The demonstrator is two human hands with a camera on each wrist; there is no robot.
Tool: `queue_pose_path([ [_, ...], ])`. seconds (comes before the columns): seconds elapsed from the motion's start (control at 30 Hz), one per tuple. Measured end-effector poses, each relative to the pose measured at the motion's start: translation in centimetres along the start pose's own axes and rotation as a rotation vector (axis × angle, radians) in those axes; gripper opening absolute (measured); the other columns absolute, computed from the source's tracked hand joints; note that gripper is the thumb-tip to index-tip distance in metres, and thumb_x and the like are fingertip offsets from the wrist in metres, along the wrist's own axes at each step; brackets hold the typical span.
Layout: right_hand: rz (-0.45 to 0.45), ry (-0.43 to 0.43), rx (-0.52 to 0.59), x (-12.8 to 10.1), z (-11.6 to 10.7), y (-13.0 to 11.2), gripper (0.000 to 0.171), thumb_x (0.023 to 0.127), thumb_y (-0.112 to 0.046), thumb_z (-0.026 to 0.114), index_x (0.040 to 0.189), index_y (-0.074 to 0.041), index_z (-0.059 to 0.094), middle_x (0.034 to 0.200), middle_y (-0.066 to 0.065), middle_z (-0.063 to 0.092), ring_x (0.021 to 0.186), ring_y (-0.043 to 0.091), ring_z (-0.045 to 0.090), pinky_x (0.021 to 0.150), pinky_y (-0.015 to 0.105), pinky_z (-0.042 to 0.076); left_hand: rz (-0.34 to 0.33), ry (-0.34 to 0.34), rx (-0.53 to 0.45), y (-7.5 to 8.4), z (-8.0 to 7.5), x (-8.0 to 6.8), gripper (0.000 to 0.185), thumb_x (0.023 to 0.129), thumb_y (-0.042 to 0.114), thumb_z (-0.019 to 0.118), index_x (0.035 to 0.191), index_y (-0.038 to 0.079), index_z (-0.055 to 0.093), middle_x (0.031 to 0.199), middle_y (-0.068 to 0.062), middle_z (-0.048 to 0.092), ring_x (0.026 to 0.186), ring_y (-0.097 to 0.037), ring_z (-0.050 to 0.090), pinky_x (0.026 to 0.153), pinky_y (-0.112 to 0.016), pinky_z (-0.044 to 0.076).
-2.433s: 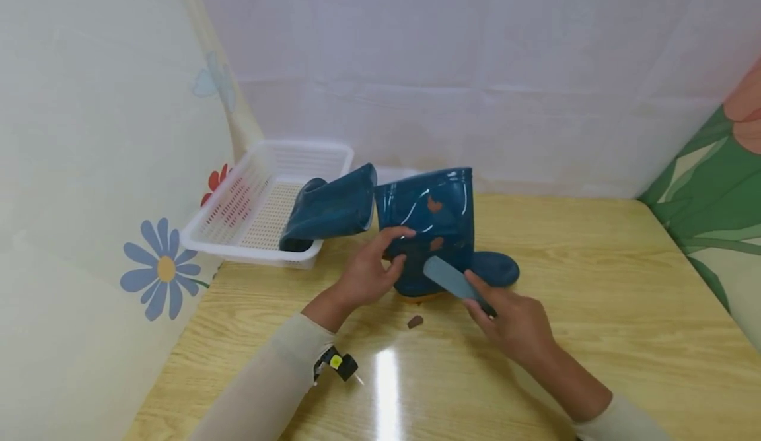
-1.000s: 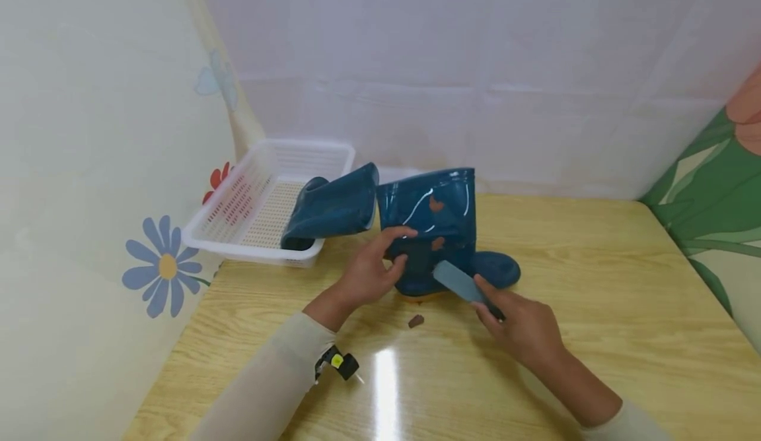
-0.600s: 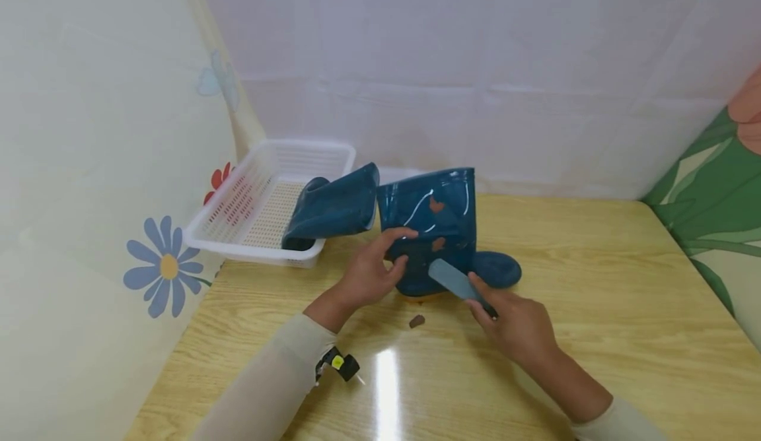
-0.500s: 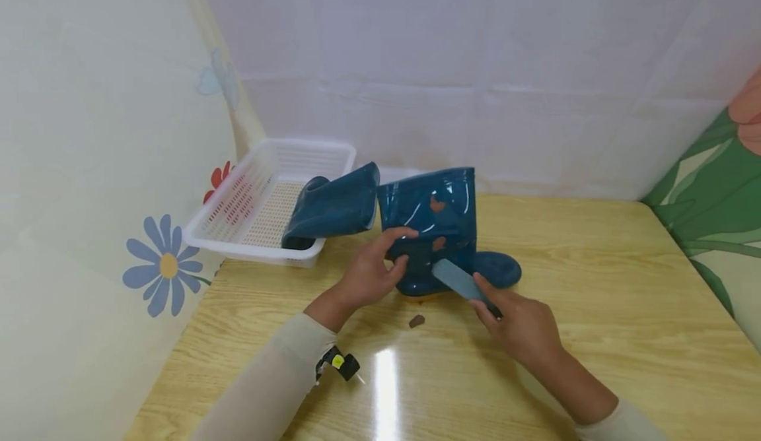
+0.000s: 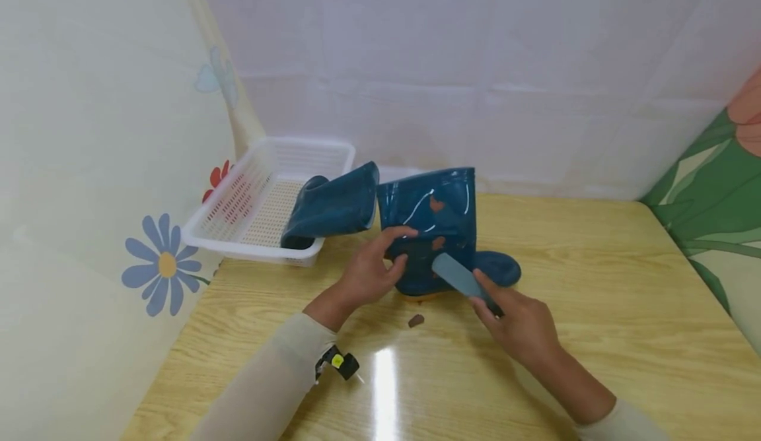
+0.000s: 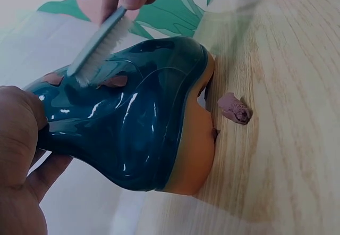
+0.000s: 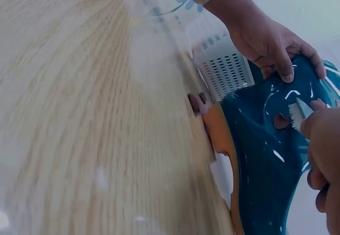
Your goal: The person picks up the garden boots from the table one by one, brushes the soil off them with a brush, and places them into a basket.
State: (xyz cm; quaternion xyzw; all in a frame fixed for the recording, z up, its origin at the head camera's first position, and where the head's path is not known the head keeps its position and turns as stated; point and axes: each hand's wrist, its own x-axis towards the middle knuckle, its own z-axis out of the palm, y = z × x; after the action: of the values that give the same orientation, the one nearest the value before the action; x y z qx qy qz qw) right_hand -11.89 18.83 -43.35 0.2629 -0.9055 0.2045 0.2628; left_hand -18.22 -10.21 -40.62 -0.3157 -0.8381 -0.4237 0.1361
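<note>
A light wooden table (image 5: 594, 309) is enclosed by pale sheeting, printed with flowers on the left and with large green leaves on the right. At the far left of the table a white perforated plastic basket (image 5: 250, 210) is set against the sheeting, and a dark blue rubber boot (image 5: 329, 208) is laid across its right rim, foot end inside and shaft pointing right.

Just right of it a second blue rubber boot (image 5: 440, 230) is stood upright on its orange sole near the table's middle, toe pointing right. Reddish-brown mud patches (image 5: 436, 204) are seen on its glossy shaft. The shaft is gripped from the left by the left hand (image 5: 368, 272), with the fingers curled round the back edge and the thumb pressed on the near side. A small black device (image 5: 337, 363) is strapped at the left wrist, over a beige sleeve.

On the table in front of the heel a small brown lump of mud (image 5: 415, 321) is left lying, just beside the sole but apart from it.

A grey-blue brush (image 5: 459, 278) is held by the right hand (image 5: 517, 329), fingers closed round its handle. In the left wrist view its white bristles (image 6: 103, 49) are pressed against the shaft, beside a mud patch.
</note>
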Motion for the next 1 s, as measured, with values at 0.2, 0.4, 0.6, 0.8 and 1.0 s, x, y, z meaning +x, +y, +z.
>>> queue_pose_path([
  [0.2, 0.056, -0.097, -0.025, -0.3, 0.2, -0.5, 0.052, 0.087, -0.023, 0.082, 0.135, -0.01, 0.068, 0.061, -0.013, 0.037, 0.05, 0.001, 0.027, 0.043, 0.021, 0.025, 0.021, 0.001, 0.008, -0.1, 0.2, 0.0, 0.049, 0.097, -0.001, 0.064, 0.141, 0.017, 0.052, 0.117, -0.009, 0.065, 0.045, -0.009, 0.046, 0.047, -0.024, 0.044],
  [0.4, 0.035, -0.08, -0.011, -1.0, 0.0, -0.1, 0.051, 0.084, -0.021, 0.084, 0.133, -0.01, 0.07, 0.061, -0.013, 0.045, 0.052, -0.001, 0.028, 0.044, 0.021, 0.026, 0.022, 0.014, 0.015, -0.1, 0.2, 0.0, 0.048, 0.097, -0.001, 0.064, 0.14, 0.018, 0.053, 0.127, -0.009, 0.064, 0.045, -0.006, 0.045, 0.047, -0.024, 0.045],
  [0.6, 0.019, -0.005, 0.043, -0.5, -0.2, 0.0, 0.054, 0.082, -0.016, 0.085, 0.133, -0.007, 0.069, 0.061, -0.011, 0.04, 0.051, 0.0, 0.027, 0.043, 0.02, 0.025, 0.019, 0.015, 0.006, -0.1, 0.1, -0.1, 0.049, 0.097, -0.002, 0.063, 0.141, 0.017, 0.052, 0.131, -0.009, 0.063, 0.047, -0.008, 0.049, 0.05, -0.024, 0.048],
  [0.8, 0.051, -0.041, 0.019, 0.2, 0.0, -0.4, 0.054, 0.084, -0.019, 0.084, 0.135, -0.008, 0.068, 0.058, -0.013, 0.033, 0.049, 0.001, 0.025, 0.043, 0.021, 0.025, 0.024, 0.017, 0.002, -0.1, 0.2, -0.1, 0.05, 0.096, -0.002, 0.064, 0.14, 0.018, 0.053, 0.123, -0.012, 0.064, 0.048, -0.013, 0.05, 0.05, -0.024, 0.047],
  [1.0, 0.081, -0.139, 0.012, -0.3, 0.1, -0.6, 0.049, 0.089, -0.024, 0.082, 0.134, -0.009, 0.069, 0.059, -0.014, 0.038, 0.05, 0.001, 0.028, 0.044, 0.022, 0.026, 0.037, 0.014, 0.016, -0.1, 0.2, -0.1, 0.049, 0.097, -0.001, 0.064, 0.14, 0.017, 0.052, 0.12, -0.011, 0.064, 0.047, -0.009, 0.046, 0.046, -0.024, 0.043],
])
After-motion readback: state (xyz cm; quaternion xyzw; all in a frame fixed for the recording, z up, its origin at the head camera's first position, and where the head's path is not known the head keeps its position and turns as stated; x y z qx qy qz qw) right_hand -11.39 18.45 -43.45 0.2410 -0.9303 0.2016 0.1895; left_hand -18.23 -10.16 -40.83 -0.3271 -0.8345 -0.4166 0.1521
